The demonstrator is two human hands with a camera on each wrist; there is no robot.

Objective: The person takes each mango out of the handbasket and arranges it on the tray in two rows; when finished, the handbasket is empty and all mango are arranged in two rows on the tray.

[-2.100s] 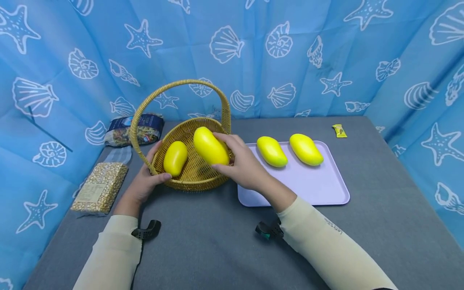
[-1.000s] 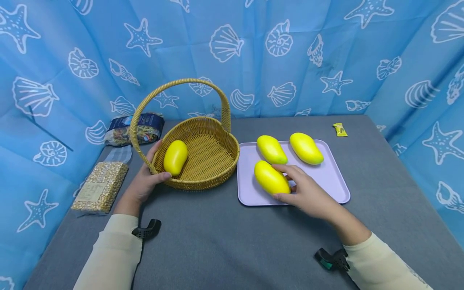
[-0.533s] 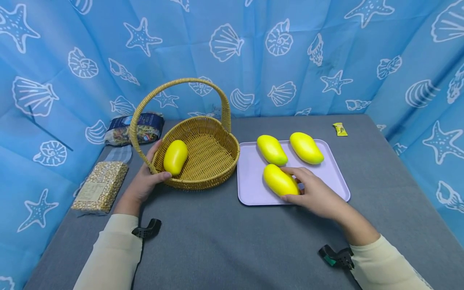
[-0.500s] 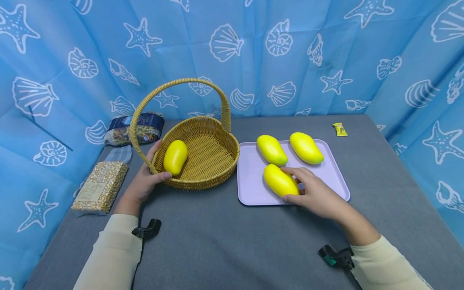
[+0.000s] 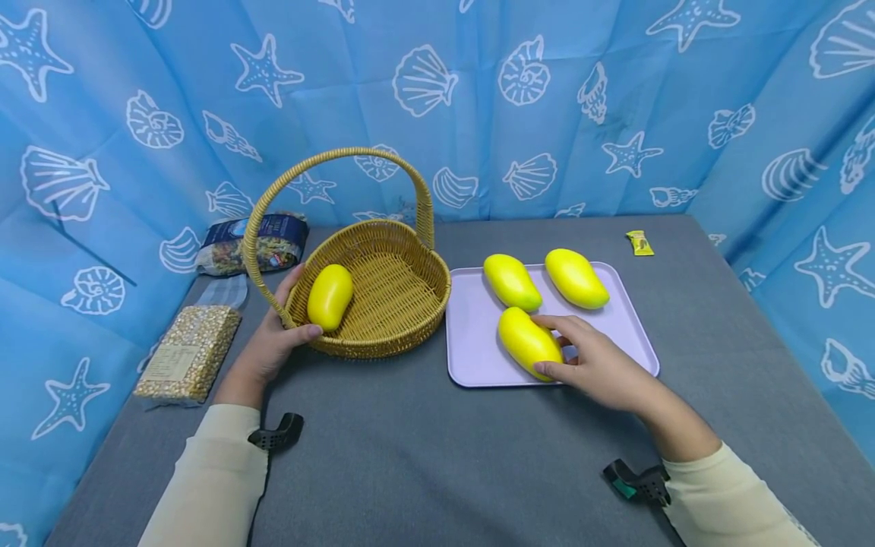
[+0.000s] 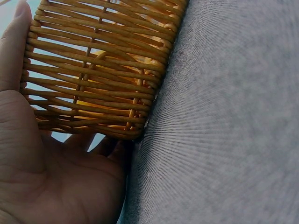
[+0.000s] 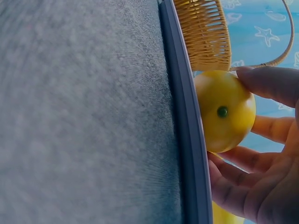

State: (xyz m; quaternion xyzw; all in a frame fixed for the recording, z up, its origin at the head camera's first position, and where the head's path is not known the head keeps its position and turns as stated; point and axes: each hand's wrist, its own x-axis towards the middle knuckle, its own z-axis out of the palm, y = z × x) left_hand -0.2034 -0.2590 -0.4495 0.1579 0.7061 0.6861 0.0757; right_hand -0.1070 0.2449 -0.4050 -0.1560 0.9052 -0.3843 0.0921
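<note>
My left hand (image 5: 272, 346) grips the near left rim of a wicker basket (image 5: 383, 342), its thumb over the rim by a yellow mango (image 5: 331, 297) lying inside. In the left wrist view the basket's woven side (image 6: 98, 65) fills the space above the palm. On the lilac tray (image 5: 478, 365) my right hand (image 5: 601, 365) holds another mango (image 5: 525, 339) between thumb and fingers. From the right wrist view, that mango's stem end (image 7: 222, 111) faces the camera, low behind the tray's rim (image 7: 189, 121). Two more mangoes, one left (image 5: 513, 282) and one right (image 5: 576, 279), lie at the tray's back.
Left of the basket lie a bag of corn kernels (image 5: 189, 355) and, behind it, a dark blue printed food bag (image 5: 254, 243). A small yellow packet (image 5: 639, 243) is at the back right. The basket's tall handle (image 5: 342, 154) arches upward. A blue curtain (image 5: 465, 114) surrounds the table.
My right hand has carried a mango from the basket rightward onto the tray. Over the last half second it has turned slightly in my fingers. The left hand keeps its place on the basket.
</note>
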